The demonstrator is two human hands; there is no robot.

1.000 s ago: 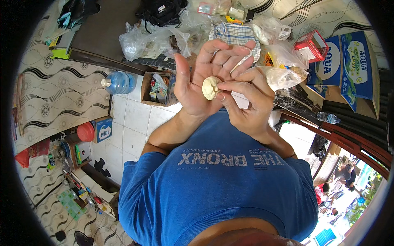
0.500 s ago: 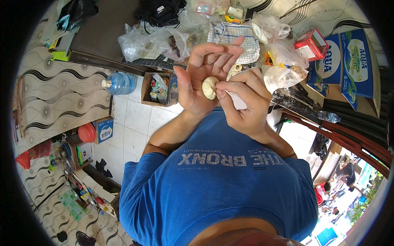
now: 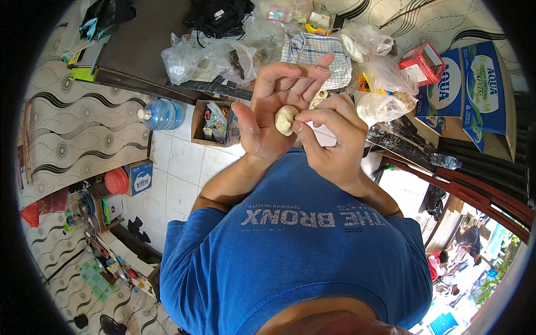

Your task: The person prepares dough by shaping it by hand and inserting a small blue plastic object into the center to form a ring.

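Since one second ago, the left hand [image 3: 264, 124] is lowering its thumb and curling its fingers. Loosely cupped, it is carrying the dough ball [image 3: 285, 120] on its palm. The right hand [image 3: 345, 151] is pinching the ball's edge between thumb and forefinger.
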